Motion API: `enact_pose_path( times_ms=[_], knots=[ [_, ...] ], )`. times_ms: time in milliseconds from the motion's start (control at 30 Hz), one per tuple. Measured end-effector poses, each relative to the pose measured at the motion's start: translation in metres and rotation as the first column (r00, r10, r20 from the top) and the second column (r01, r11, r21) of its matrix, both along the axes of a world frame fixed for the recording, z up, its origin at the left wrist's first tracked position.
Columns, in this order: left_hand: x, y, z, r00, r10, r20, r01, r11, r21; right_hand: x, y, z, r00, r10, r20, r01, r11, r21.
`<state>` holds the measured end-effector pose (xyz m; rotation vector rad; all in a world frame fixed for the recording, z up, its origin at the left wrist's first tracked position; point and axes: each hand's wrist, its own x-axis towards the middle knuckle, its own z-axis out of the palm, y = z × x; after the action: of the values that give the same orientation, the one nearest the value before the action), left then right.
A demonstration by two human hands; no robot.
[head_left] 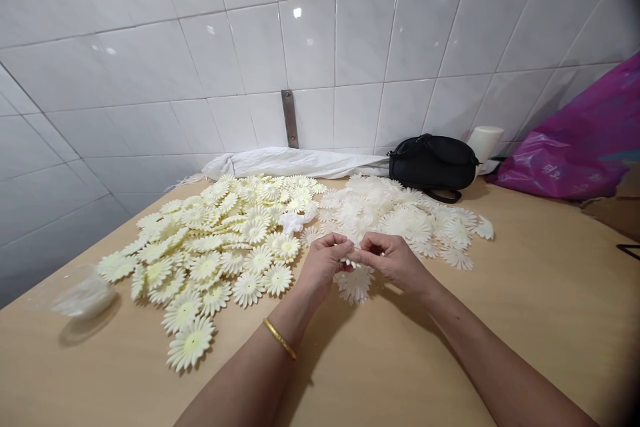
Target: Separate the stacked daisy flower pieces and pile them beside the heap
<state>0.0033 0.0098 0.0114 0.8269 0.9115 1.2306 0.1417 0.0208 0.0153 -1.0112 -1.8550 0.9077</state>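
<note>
My left hand (325, 261) and my right hand (393, 260) meet above the middle of the table, fingertips pinched together. Between them is a small white artificial flower piece, mostly covered by the fingers. A translucent white petal layer (355, 285) shows just below the fingers; whether it is held or lies on the table I cannot tell. To the left spreads a heap of pale yellow artificial flowers (205, 267). Behind my hands and to the right lies a pile of translucent white petal layers (405, 217).
A clear bag with white contents (85, 297) sits at the left. Along the tiled wall lie a white cloth (295, 161), a black case (434, 161), a white cylinder (486, 141) and a purple bag (565, 140). A crumpled white piece (294, 221) lies between the heaps.
</note>
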Motion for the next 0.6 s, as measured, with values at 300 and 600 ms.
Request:
enact_pose_path(
  times_ms=[300, 600],
  knots=[
    [0.0008, -0.0004, 0.0018, 0.990, 0.077, -0.120, -0.071, 0.996, 0.054, 0.0053, 0.0093, -0.0041, 0.984, 0.022, -0.176, -0.055, 0.982, -0.181],
    [0.0022, 0.0018, -0.0055, 0.962, 0.199, -0.186, -0.174, 0.975, 0.141, 0.0041, 0.0096, -0.0052, 0.964, -0.113, -0.241, 0.059, 0.974, -0.221]
  ],
)
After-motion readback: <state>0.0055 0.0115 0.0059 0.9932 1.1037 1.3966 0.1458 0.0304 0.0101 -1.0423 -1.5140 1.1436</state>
